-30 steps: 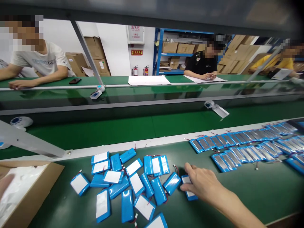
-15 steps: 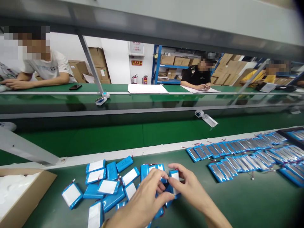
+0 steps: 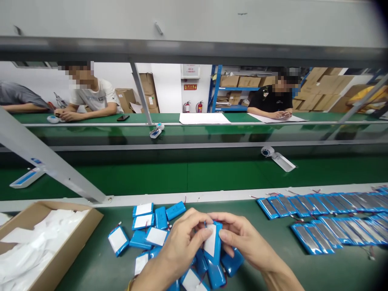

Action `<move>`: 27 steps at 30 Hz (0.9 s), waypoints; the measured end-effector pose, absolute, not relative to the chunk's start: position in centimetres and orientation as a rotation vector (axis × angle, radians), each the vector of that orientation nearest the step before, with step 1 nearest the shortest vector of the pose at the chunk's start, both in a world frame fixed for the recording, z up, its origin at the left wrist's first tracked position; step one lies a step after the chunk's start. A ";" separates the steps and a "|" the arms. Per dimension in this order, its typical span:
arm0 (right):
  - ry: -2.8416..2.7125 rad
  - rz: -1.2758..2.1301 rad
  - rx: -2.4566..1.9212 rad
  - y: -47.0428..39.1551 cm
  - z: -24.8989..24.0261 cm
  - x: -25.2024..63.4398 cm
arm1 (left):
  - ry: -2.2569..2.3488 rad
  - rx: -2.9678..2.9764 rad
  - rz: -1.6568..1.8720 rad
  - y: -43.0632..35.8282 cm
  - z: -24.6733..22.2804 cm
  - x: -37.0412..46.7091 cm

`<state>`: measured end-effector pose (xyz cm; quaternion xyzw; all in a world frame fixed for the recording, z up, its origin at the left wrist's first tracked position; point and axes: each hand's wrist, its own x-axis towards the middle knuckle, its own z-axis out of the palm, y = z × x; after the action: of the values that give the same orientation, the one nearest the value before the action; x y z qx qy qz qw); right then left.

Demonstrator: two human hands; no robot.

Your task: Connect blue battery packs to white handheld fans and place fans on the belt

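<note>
Both hands hold one blue battery pack with a white face, tilted upright over the pile. My left hand has its thumb pressed on the white face, fingers curled behind. My right hand pinches the pack's right edge and top. Beneath and around them lie loose blue battery packs, among them a plain blue one under my right hand and a white-faced one at the far left of the pile. Part of the pile is hidden by my left forearm.
A cardboard box with white sheets stands at the left. Rows of silver-faced battery packs lie on the right. Beyond a metal rail is a sunken green belt. Slanted post on the left; two co-workers sit opposite.
The view has swung left. My left thumb, earlier apart from the white-faced pack in my right hand, now presses on it, and the pack's white face is turned more toward me.
</note>
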<state>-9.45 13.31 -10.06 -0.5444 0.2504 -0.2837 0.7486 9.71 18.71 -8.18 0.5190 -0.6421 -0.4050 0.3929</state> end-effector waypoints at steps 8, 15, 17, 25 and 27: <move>0.475 -0.579 -1.018 13.4 -10.6 -8.3 | -1.830 1.245 -0.936 17.9 -6.8 10.4; 0.550 -0.606 -0.945 13.7 -10.8 -8.3 | -1.903 1.213 -0.857 17.7 -7.3 10.1; 0.572 -0.621 -0.940 13.8 -10.9 -8.3 | -1.948 1.168 -0.796 17.5 -7.7 10.0; 0.679 -0.701 -1.036 14.0 -11.1 -10.6 | -2.079 0.976 -0.650 17.6 -8.4 8.8; 0.759 -0.730 -1.138 13.6 -10.8 -12.9 | -2.026 0.940 -0.751 17.9 -8.5 8.6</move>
<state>-12.91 13.58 -10.79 -0.5137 0.3427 -0.3295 0.7141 8.61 17.85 -8.48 0.3685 -0.7944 -0.2945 0.3827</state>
